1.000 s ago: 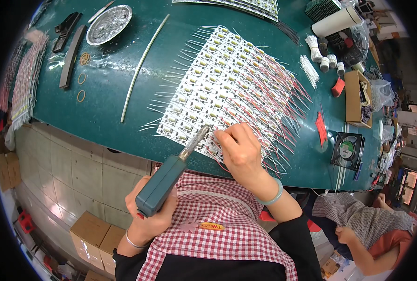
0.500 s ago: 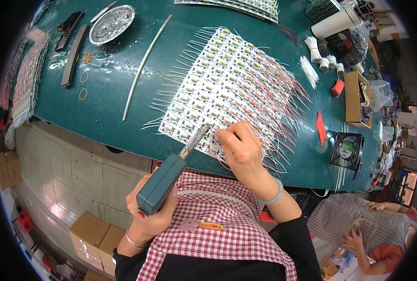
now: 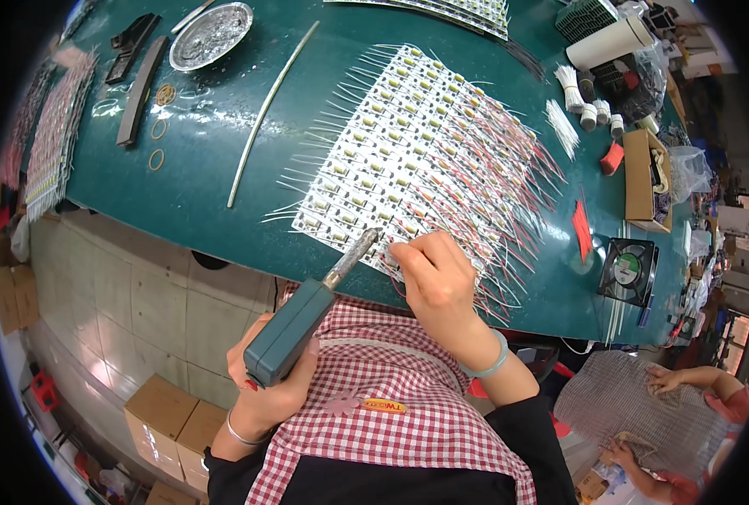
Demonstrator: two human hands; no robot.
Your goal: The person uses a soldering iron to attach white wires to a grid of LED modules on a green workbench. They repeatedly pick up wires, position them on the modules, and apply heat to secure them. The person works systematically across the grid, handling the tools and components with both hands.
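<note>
My left hand (image 3: 278, 370) is closed round the dark green body of a soldering iron (image 3: 290, 328). Its metal barrel slants up to the right, and the tip rests at the near part of a white circuit-board panel (image 3: 337, 206). Small yellowish components stand in rows on that panel; white wires stick out at its left, red and white wires at its right. Just right of the tip, my right hand (image 3: 442, 282) pinches a thin wire, apparently red, low over the boards. The fingers partly hide the wire's end.
On the green table lie a metal dish (image 3: 210, 38), a long pale rod (image 3: 273, 114), rubber bands (image 3: 156, 159) and a dark bar (image 3: 143, 91). Rightward are red wires (image 3: 581, 229), a cardboard box (image 3: 641, 181) and a fan (image 3: 627, 269). A co-worker handles grey cloth (image 3: 635, 404).
The view has shifted slightly, so the table things sit a little to the right. Iron tip and right fingers remain close together at the panel. The co-worker's hands have moved over the cloth.
</note>
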